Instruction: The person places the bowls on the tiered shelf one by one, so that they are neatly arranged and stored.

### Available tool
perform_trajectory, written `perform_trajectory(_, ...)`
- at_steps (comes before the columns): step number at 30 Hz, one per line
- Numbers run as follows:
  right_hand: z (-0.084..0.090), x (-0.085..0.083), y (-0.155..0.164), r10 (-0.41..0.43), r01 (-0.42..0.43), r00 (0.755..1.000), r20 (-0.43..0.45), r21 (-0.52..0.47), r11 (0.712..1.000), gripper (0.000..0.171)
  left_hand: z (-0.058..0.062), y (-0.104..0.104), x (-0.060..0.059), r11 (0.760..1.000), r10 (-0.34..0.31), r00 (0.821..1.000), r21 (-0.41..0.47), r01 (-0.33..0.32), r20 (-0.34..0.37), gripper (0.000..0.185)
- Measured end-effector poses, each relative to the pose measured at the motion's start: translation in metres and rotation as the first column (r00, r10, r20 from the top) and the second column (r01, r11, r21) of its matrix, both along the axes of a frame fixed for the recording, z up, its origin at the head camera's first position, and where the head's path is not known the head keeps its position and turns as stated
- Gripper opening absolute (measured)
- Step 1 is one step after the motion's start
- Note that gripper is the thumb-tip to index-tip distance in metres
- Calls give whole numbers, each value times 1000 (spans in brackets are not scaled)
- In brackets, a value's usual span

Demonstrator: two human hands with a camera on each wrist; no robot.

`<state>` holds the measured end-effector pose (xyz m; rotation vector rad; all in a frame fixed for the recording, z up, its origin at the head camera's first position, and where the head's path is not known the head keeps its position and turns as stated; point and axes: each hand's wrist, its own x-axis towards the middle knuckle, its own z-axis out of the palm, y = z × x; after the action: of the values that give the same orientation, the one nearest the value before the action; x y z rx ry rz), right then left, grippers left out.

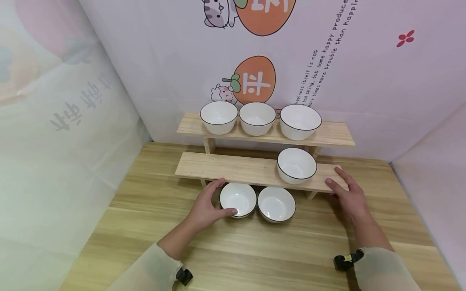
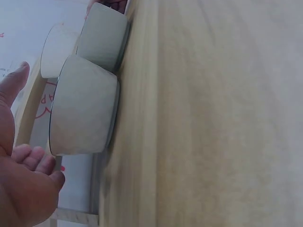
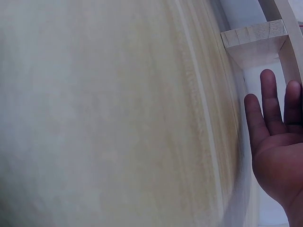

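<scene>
A two-tier wooden shelf stands against the back wall. My left hand [image 1: 205, 208] is spread beside the left white bowl [image 1: 238, 199] on the table, its thumb overlapping the bowl's front rim in the head view. Another white bowl [image 1: 276, 204] sits just right of it. In the left wrist view, the fingers of my left hand [image 2: 23, 175] are near the nearer bowl's [image 2: 85, 109] rim. My right hand [image 1: 349, 196] touches the right end of the lower tier [image 1: 229, 165]. From the right wrist, several straight fingers [image 3: 269, 101] show below the board, near a support [image 3: 255, 35].
Three white bowls with dark rims, left [image 1: 219, 118], middle [image 1: 257, 119] and right [image 1: 300, 122], line the upper tier [image 1: 335, 133]. One more bowl [image 1: 296, 165] stands on the lower tier's right half. Printed cloth walls [image 1: 164, 72] enclose the wooden table [image 1: 255, 254].
</scene>
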<state>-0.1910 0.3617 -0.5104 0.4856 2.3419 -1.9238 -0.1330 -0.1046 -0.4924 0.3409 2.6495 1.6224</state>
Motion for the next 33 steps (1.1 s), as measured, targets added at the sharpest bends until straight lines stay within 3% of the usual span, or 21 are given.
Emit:
perform_trajectory(10,1,1,0,19,-19,1000,-7,59,998,78,-11,-1,2,992,-10,993,-125,24,115,128)
perform_trajectory(25,0,0,1,31,-30,999,-13,72,997,79,-22,7,-2,996,-89,992,-10,91,90,136)
perform_trajectory(33,6,4,-3,28,-27,1000,-14,48,998,79,-28,15,-2,998,-68,993,25,65,99,140)
